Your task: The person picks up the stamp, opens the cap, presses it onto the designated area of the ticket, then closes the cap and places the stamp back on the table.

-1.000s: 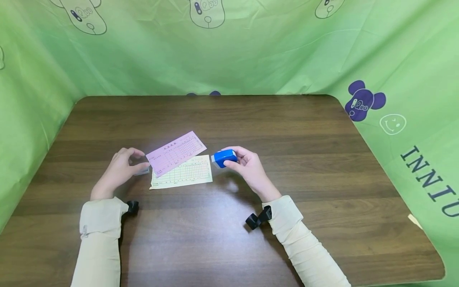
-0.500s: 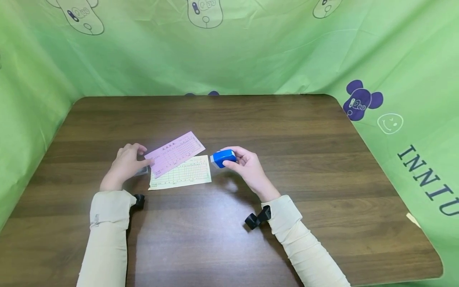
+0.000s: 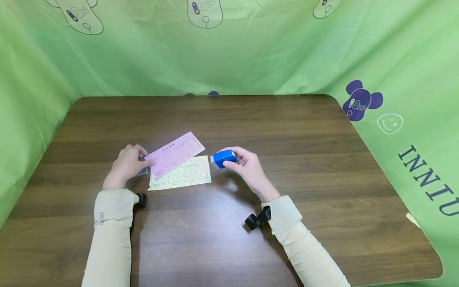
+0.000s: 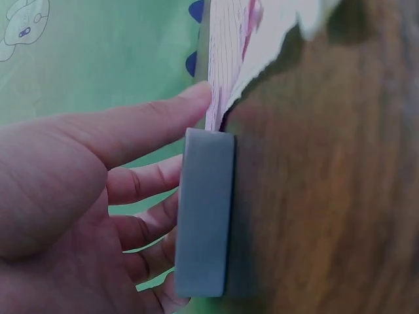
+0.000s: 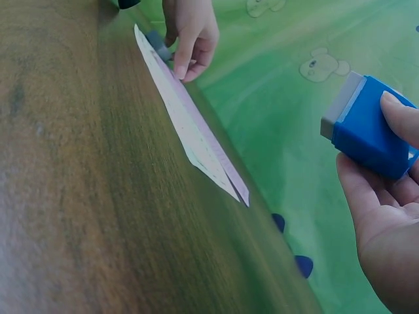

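My right hand (image 3: 247,167) grips a blue stamp (image 3: 224,158) above the table, thumb on the near side, its pale grey end pointing left in the head view. A pink printed slip (image 3: 175,153) lies slanted across a pale green printed slip (image 3: 190,173). My left hand (image 3: 125,165) is at the pink slip's left end, the thumb touching its corner. In the left wrist view the thumb is straight and the other fingers are loosely bent behind a small grey block (image 4: 206,212). The hand partly hides that block in the head view.
The slips lie on a brown wood-grain table (image 3: 287,131) with rounded corners. A green printed curtain (image 3: 251,52) stands along its back and sides. Black wrist cameras hang under both cuffs. A small pale strip (image 3: 413,220) sits at the right table edge.
My left hand has moved a little right, bringing the thumb from beside the grey block onto the pink slip's corner. My right hand holds the stamp in nearly the same place.
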Motion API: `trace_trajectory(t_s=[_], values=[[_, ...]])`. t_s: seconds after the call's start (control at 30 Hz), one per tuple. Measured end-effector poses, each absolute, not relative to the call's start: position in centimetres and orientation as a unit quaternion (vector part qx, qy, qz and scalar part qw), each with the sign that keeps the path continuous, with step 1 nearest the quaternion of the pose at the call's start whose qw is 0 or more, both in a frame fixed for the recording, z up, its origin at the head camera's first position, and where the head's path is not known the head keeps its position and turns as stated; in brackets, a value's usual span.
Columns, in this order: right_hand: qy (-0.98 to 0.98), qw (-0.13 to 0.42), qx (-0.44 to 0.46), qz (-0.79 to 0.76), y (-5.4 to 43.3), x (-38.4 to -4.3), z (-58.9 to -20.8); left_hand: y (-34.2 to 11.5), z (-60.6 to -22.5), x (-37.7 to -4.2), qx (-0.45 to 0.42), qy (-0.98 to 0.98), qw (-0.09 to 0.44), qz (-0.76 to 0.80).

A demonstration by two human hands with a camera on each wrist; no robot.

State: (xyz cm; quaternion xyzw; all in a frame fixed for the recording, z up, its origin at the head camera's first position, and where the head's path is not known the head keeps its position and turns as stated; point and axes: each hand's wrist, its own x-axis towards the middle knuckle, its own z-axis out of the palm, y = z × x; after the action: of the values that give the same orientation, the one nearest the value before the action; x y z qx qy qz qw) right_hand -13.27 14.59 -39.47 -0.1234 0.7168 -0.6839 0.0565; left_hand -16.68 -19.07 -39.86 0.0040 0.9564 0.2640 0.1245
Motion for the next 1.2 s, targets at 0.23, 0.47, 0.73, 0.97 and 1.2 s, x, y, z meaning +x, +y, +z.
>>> trace_trajectory(t_s=[0.23, 0.47, 0.73, 0.97, 1.2], values=[[0.716, 0.058, -0.119, -0.685, 14.63, -13.54, -39.93, -19.02, -40.28, -16.83, 0.008, 0.954, 0.127, 0.27], [0.716, 0.051, -0.125, -0.685, 14.49, -13.56, -40.01, -19.03, -40.37, -16.85, 0.007, 0.954, 0.126, 0.271], [0.713, 0.048, -0.13, -0.687, 14.27, -13.51, -39.91, -19.07, -40.49, -16.83, 0.011, 0.953, 0.119, 0.279], [0.714, 0.052, -0.122, -0.687, 14.22, -13.58, -39.89, -19.14, -40.62, -17.01, 0.032, 0.948, 0.112, 0.295], [0.715, 0.049, -0.127, -0.686, 14.32, -13.61, -39.95, -19.13, -40.45, -16.99, 0.038, 0.947, 0.098, 0.302]])
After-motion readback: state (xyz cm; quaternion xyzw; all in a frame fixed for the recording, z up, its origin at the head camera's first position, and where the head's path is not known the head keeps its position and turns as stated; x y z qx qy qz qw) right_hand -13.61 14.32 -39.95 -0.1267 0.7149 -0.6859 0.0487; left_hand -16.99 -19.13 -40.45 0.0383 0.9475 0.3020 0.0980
